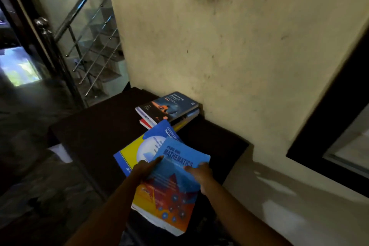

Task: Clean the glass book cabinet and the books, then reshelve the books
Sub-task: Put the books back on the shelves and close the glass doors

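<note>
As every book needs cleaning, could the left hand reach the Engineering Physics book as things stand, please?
Probably not yet: the left hand holds the Mathematics book. Freed, the way over the table looks open; the Engineering Physics book lies uncovered.

The 2 forearms reach forward, left hand (144,169) and right hand (201,174) gripping opposite edges of the blue book (174,186).

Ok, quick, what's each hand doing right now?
Left hand: holds the left edge of the blue Mathematics book.
Right hand: grips the same book's right edge, thumb on the cover.
</note>
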